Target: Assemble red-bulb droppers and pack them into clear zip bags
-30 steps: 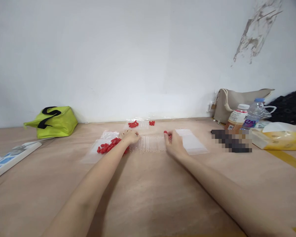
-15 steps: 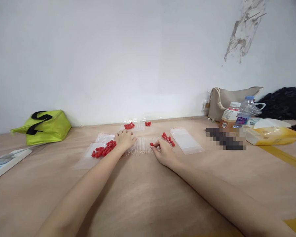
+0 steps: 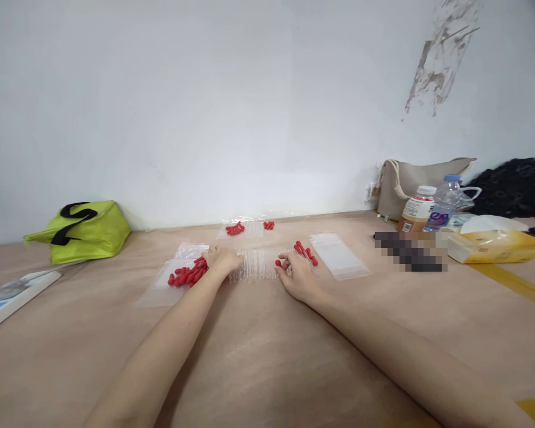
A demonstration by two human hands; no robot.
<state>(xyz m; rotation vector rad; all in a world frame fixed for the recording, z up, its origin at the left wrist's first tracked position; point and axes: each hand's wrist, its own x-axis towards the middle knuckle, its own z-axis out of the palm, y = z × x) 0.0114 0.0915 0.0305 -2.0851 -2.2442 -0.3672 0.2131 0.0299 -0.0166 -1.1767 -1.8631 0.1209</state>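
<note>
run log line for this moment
left hand: beside red bulb pile | right hand: holding red bulb | between hands: clear tubes

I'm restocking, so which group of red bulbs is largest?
The leftmost group, beside the left hand; it clearly shows more bulbs than the two far groups or the one by the right hand.

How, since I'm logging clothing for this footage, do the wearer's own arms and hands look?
The left hand and right hand are bare, with no gloves. The left arm and right arm show no sleeves as far as the picture reaches. No watch or bracelet shows. Whether there are rings I can't tell: the fingers are small and partly hidden.
</note>
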